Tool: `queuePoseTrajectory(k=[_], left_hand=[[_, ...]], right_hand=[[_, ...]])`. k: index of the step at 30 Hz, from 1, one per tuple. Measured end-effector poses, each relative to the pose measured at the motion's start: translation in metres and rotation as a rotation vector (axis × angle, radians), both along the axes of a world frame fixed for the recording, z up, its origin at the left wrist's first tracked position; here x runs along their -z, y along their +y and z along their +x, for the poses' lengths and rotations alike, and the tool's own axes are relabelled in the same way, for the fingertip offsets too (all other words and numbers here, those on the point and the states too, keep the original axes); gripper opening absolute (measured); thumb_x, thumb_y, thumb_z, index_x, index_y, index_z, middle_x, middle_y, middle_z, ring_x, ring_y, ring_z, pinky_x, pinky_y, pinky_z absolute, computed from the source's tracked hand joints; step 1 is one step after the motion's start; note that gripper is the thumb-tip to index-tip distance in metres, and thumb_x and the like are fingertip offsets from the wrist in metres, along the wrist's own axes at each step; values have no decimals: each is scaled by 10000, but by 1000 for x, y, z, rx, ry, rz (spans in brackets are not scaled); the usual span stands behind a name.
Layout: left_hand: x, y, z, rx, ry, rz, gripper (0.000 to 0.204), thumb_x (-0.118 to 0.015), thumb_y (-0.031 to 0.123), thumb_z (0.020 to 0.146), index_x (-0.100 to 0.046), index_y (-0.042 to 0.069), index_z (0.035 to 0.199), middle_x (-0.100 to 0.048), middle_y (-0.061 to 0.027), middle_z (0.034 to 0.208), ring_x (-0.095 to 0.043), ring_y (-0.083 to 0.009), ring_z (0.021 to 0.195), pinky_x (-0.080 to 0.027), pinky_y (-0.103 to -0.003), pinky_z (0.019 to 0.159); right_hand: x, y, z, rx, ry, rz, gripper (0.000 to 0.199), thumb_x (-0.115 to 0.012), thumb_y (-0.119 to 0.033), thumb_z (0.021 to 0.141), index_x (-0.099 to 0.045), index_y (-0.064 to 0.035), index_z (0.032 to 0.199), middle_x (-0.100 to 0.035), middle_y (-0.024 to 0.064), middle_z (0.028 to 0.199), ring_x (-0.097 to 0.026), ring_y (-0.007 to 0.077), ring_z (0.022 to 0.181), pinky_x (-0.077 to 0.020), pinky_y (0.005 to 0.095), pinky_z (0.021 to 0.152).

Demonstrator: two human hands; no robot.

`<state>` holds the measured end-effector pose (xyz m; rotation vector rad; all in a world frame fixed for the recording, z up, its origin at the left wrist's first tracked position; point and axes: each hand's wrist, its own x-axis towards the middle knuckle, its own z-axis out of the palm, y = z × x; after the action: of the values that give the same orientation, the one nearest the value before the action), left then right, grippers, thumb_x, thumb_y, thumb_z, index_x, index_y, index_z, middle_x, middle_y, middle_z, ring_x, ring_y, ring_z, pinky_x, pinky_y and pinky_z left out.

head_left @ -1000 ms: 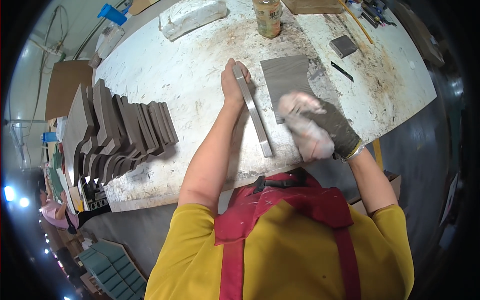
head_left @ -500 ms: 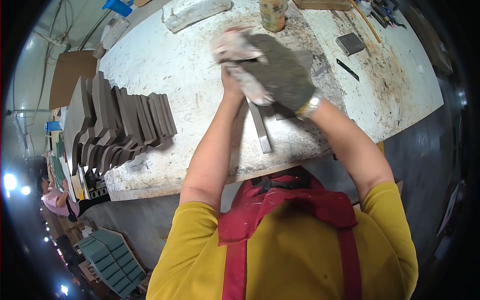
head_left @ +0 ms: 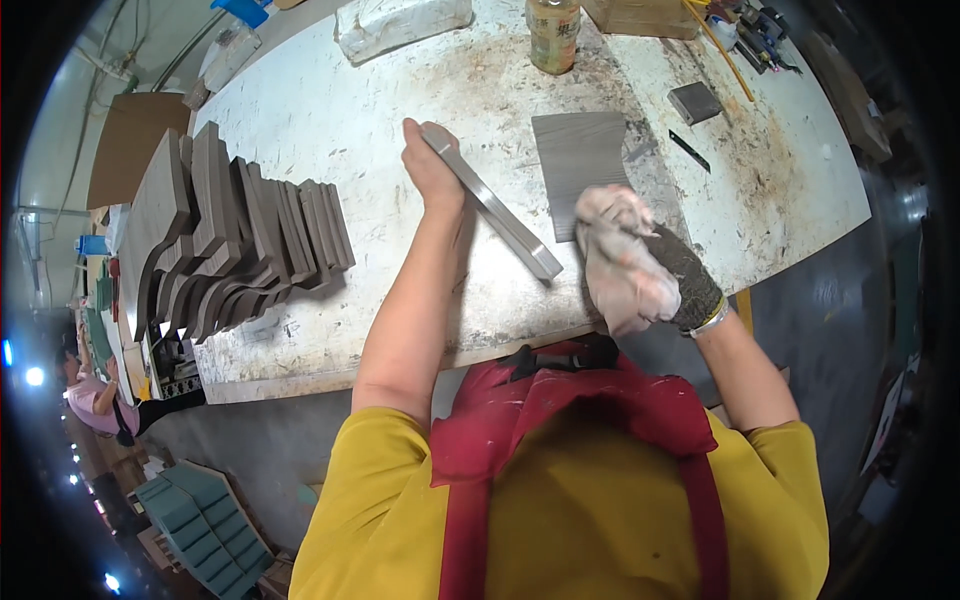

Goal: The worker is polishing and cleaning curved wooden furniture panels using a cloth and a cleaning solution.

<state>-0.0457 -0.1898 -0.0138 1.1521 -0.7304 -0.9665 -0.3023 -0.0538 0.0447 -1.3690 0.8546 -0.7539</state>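
My left hand grips the far end of a long grey bar that lies slanted on the white worktable. My right hand, in a dark glove, is closed on a crumpled pale rag near the bar's near end and the table's front edge. A flat grey square sheet lies just beyond the rag.
A row of dark grey shaped panels stands on edge at the table's left. A bottle, a wrapped white bundle, a small dark block and tools sit at the back. Another person is far left.
My right hand with the rag was up at the bar's far end half a second ago; it has come back down to the near end. My left hand stays on the bar.
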Motion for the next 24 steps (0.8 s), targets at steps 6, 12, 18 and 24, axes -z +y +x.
queuePoseTrajectory(k=[6,12,18,24], left_hand=[[-2,26,14,-75,42,49,585,-287,508,1067,-500,91,716,-479,-30,660,-419,-147,627,-365,-285,628],[-12,96,53,144,144,100,448,-388,483,1053,-547,69,1116,-600,-84,1083,-533,-188,1067,-356,-324,1014],[-34,175,92,595,-217,286,307,-757,105,831,-676,38,1120,-671,-63,1127,-615,-182,1062,-479,-326,946],[-49,200,75,544,-523,187,376,-740,27,829,-701,44,1202,-713,-109,1137,-663,-179,1030,-513,-299,917]], right_hand=[[62,25,35,109,818,-811,603,-667,-262,891,-445,-2,1387,-525,181,1370,-525,305,1247,-419,380,1066],[43,-9,33,36,721,-839,398,-744,-262,773,-662,-32,1087,-580,222,1205,-523,396,1236,-354,484,1115],[30,-28,25,115,508,-771,644,-761,-403,721,-582,-29,1214,-524,212,1371,-437,422,1327,-375,477,1109],[13,-51,32,105,493,-958,419,-577,-280,891,-583,-55,1245,-557,171,1346,-513,311,1276,-384,408,1108]])
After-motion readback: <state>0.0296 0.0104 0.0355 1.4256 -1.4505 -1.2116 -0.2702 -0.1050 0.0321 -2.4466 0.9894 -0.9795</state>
